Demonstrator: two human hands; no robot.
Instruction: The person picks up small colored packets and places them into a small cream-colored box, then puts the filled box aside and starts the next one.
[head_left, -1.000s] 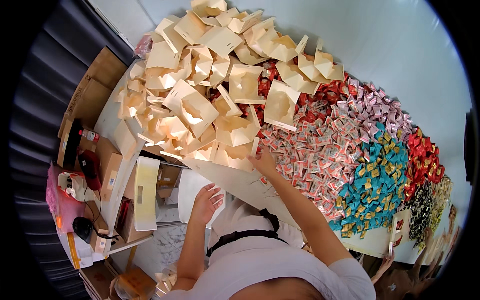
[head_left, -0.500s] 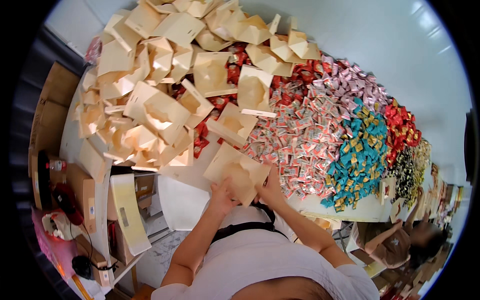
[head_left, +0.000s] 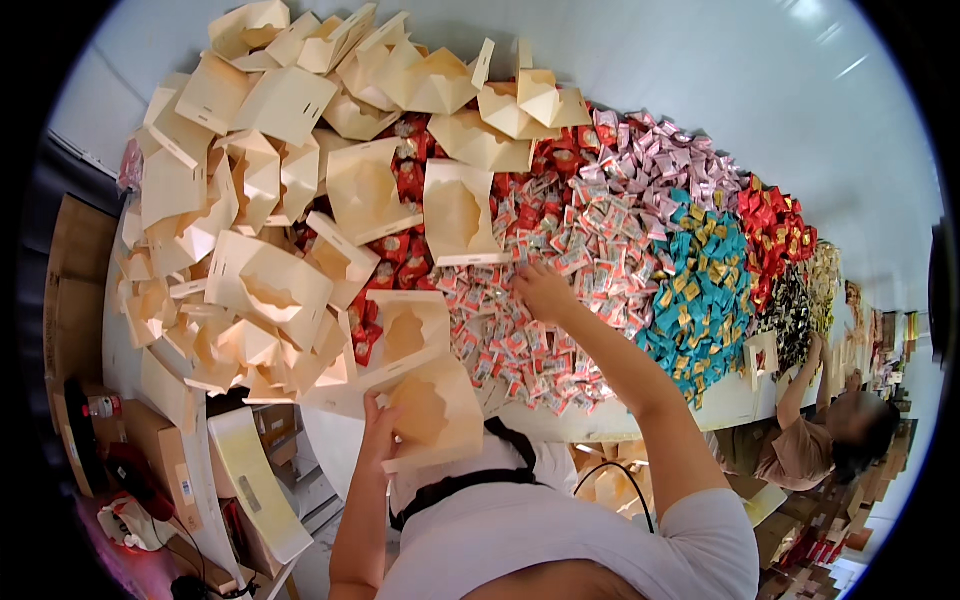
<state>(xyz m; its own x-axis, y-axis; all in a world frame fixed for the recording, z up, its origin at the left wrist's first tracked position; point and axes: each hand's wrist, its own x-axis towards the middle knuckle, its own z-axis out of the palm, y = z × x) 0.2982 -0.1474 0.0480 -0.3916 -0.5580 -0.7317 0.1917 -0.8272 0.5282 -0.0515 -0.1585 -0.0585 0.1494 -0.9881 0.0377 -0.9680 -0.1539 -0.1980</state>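
Observation:
My left hand [head_left: 380,425] grips the edge of a cream folding carton [head_left: 450,405] with a wavy-edged cutout, held above the near table edge. Out over the heap of small red-and-white wrapped sweets [head_left: 585,240], my right hand [head_left: 545,292] has its fingers curled down among the packets. Whatever those fingers pinch is hidden. Beside the held carton rests another cream carton [head_left: 408,330]. A further open carton [head_left: 460,212] lies left of my right hand, over the edge of the sweets.
Many cream cartons [head_left: 270,285] pile up at the left. Heaps of red [head_left: 775,235], pink [head_left: 655,160], teal-and-gold [head_left: 700,300] and black [head_left: 785,325] wrapped sweets spread rightward. A co-worker [head_left: 820,440] works at the far right. Brown boxes [head_left: 155,425] stand at lower left.
My right hand has let go of the carton and reached forward to the red-and-white sweets. My left hand keeps the carton, now slightly left and turned. The view has shifted a little.

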